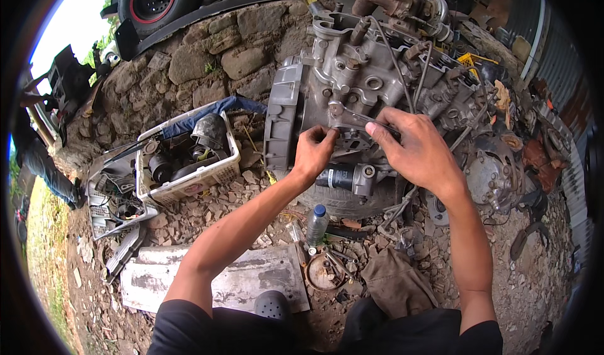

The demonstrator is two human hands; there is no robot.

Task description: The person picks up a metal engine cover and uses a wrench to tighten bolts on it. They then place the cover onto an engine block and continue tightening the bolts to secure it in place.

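Observation:
A grey engine block [327, 43] stands before me, with a ribbed bell housing [283, 112] on its left side. My right hand [415, 144] is closed around a wrench [357, 118], whose round end lies against the block's side. Just left of it, my left hand [314, 152] is pinched close to the block, below the wrench's end. Whatever its fingertips hold, if anything, is hidden. A black oil filter [336, 177] sticks out under my hands, beside a metal fitting [365, 174]. Beneath the engine lies a tire [343, 201].
A white plastic crate [189, 185] of dark parts stands left, before a stone wall [189, 65]. Near my feet are a bottle with a blue cap [316, 226], a round tray [321, 282] with small tools, a brown cloth [396, 282] and a worn metal sheet [214, 279].

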